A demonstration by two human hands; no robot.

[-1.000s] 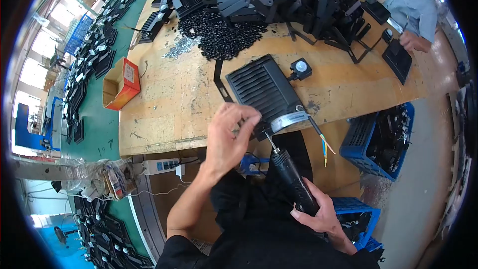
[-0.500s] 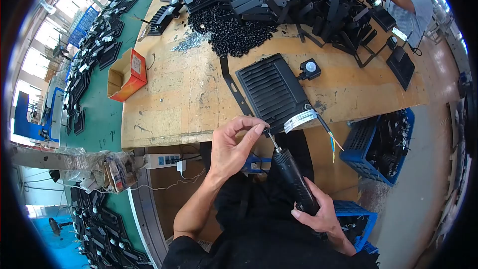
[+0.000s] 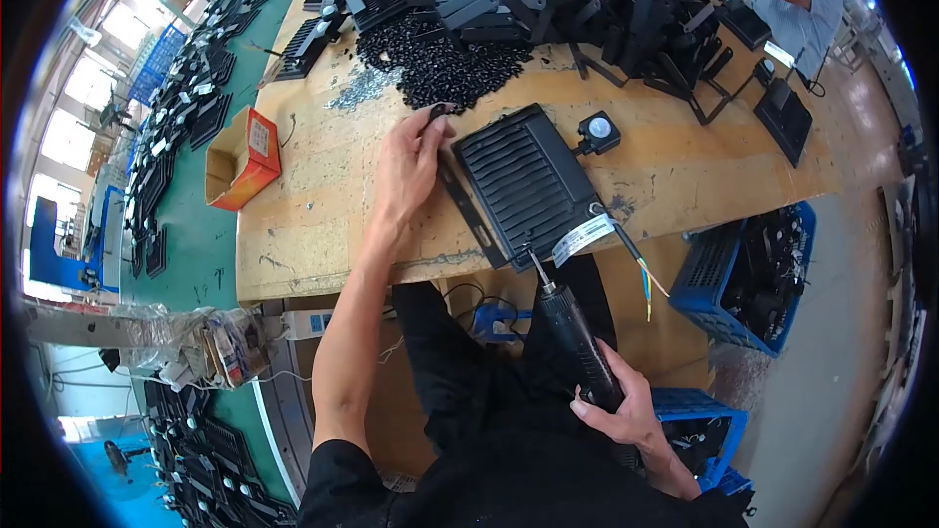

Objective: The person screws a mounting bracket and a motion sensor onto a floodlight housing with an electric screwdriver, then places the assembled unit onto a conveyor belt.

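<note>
left hand pinching bracket top end, worktop centre | lamp flat beside it, near front edge | right hand gripped round screwdriver, bit at lamp's front corner

Co-worker cut off by top edge; left hand covers bracket's upper end.

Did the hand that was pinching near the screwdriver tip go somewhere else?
Yes. The left hand has left the screwdriver tip at the table's near edge and gone farther up the table, to the top end of the bracket beside the black lamp.
</note>
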